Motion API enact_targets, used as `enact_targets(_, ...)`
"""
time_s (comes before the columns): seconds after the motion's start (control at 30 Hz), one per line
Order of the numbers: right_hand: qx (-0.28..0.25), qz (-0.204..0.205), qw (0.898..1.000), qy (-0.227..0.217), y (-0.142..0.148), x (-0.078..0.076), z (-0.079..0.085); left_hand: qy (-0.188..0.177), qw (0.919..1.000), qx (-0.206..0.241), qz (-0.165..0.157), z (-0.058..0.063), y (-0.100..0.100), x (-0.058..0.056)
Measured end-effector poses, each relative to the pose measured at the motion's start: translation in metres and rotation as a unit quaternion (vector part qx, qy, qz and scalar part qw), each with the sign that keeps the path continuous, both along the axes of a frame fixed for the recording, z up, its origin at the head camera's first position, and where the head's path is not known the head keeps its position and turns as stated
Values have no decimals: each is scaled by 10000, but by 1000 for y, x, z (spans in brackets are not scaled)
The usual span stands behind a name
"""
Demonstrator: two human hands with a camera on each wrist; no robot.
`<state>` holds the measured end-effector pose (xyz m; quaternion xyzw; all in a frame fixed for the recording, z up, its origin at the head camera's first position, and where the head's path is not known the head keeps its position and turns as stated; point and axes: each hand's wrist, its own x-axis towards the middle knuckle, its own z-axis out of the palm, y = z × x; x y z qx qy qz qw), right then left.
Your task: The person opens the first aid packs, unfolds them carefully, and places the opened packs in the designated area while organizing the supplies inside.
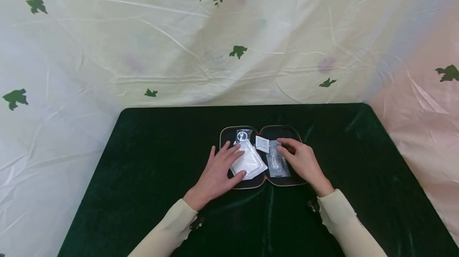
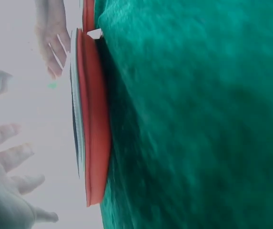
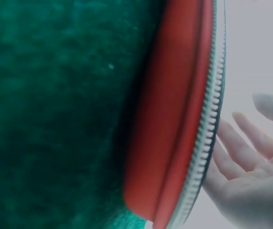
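Observation:
A small zip case, dark inside (image 1: 281, 130) and red outside (image 2: 96, 119), lies opened flat. In its left half is a flat white packet (image 1: 252, 165), below a round item in clear wrap (image 1: 242, 135). My left hand (image 1: 216, 172) spreads its fingers over the white packet; whether they press on it I cannot tell. A small white sachet (image 1: 262, 144) lies across the hinge, and a greyish printed pouch (image 1: 278, 164) in the right half. Beside the pouch, my right hand (image 1: 305, 162) hovers with loosely bent fingers; nothing shows between them.
The case rests on a table under dark green velvet cloth (image 1: 161, 149). Behind it hangs a pale curtain (image 1: 186, 61) with green leaf and bird prints. A metal zipper (image 3: 207, 124) runs along the case's rim.

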<state>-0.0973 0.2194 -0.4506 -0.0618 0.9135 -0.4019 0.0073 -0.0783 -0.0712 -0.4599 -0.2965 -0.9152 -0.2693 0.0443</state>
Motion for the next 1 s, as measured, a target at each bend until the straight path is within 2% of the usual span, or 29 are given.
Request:
enact_targets(0.33,203,285,9991,-221,-10,-17,2,-174,9985,121,506,0,-22,3)
enact_targets(0.5,414,368,9980,-289,-16,-24,1,-344,9975,213,571,0,-31,6)
enact_targets(0.63,583,447,9969,-283,-21,-30,2,-322,9973,148,645,-2,-35,7)
enact_targets(1.0,822,621,9935,-489,-33,-41,2,-438,9963,52,735,-5,-38,10)
